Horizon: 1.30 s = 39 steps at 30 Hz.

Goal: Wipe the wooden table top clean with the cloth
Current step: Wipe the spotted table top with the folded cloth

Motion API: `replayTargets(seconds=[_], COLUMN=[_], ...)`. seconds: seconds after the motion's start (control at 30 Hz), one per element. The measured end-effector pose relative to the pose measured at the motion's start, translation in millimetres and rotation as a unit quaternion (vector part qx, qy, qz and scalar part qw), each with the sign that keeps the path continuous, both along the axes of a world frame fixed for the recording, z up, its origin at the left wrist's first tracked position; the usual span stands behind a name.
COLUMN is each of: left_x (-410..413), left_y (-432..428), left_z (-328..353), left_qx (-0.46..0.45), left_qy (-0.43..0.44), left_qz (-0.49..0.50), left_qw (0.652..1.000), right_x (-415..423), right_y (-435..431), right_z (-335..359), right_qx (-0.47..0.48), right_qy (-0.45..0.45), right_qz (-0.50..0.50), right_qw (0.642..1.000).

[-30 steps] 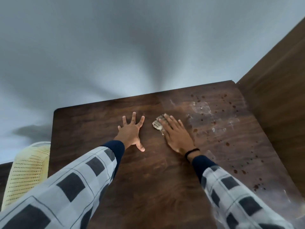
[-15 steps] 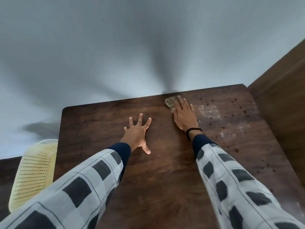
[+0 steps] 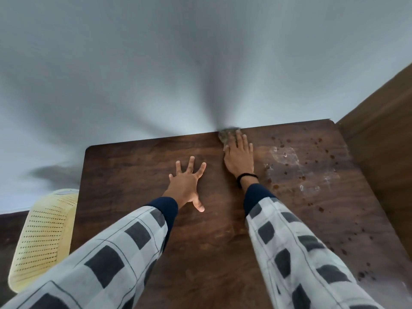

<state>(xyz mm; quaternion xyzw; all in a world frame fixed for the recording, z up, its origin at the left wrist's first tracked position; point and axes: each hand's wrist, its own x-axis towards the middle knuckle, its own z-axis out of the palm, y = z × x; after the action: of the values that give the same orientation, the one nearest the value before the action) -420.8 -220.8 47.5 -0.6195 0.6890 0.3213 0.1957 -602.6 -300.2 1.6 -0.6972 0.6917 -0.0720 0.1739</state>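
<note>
Cloth [image 3: 225, 136]: at the table's [image 3: 200, 253] far edge, bunched under the right fingertips [image 3: 239, 139] and showing just left of them.
Right hand [image 3: 239, 157]: flat, fingers straight and together, pressing the cloth down, not curled round it.
Left hand [image 3: 186, 186]: fingers splayed wide on the table's middle, holding nothing.
Spots [image 3: 321, 152]: dark drops and pale smears on the table's right part.

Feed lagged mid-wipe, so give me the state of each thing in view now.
cloth: bunched at the table's far edge, under the right hand's fingertips.
right hand: fingers straight, pressing the cloth.
left hand: fingers spread, flat on the wood, empty.
table top: dark spots and whitish smears on its right side.
</note>
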Motion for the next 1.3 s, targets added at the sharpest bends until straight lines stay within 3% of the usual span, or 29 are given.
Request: replayTargets(seconds=[0.13,0.33,0.47,0.53,0.73,0.87,0.93,1.13,1.3], left_x=[-0.6,-0.4,-1.1,0.3,3.3,2.0,2.6,2.5,2.6], left_y=[-1.6,-0.4,-2.5,-2.4,0.0,-3.3,-3.3,-2.6,-3.3], left_z=[1.2,3.9,1.2,0.1,-8.4,-10.6,-10.9,-11.4,-9.6], left_qx=[0.001,0.005,0.01,0.004,-0.013,-0.005,-0.01,-0.009,-0.012], left_qy=[0.005,0.001,0.002,0.003,0.006,0.0,0.003,-0.009,-0.007], left_qz=[0.001,0.0,-0.003,0.004,0.004,0.002,0.007,-0.001,-0.001], left_qw=[1.0,1.0,1.0,1.0,1.0,1.0,1.0,1.0,1.0], right_x=[-28.4,-36.9,-33.4,-58.3,-59.3,-52.9,-76.6,-76.7,-81.3], right_y=[12.5,-17.7,36.4,24.4,-8.6,57.5,44.7,18.4,95.2], right_z=[-5.5,1.1,-12.1,-9.9,3.4,-8.1,-6.1,3.2,-11.8], right_qx=[-0.019,-0.001,-0.021,-0.023,0.008,-0.016,-0.018,-0.008,-0.038], right_qy=[0.016,0.006,0.016,0.023,0.018,0.02,0.034,0.029,0.03], right_qz=[0.144,-0.015,0.089,0.117,-0.037,0.118,0.158,-0.035,0.13], right_qw=[0.989,1.0,0.996,0.993,0.999,0.993,0.987,0.999,0.99])
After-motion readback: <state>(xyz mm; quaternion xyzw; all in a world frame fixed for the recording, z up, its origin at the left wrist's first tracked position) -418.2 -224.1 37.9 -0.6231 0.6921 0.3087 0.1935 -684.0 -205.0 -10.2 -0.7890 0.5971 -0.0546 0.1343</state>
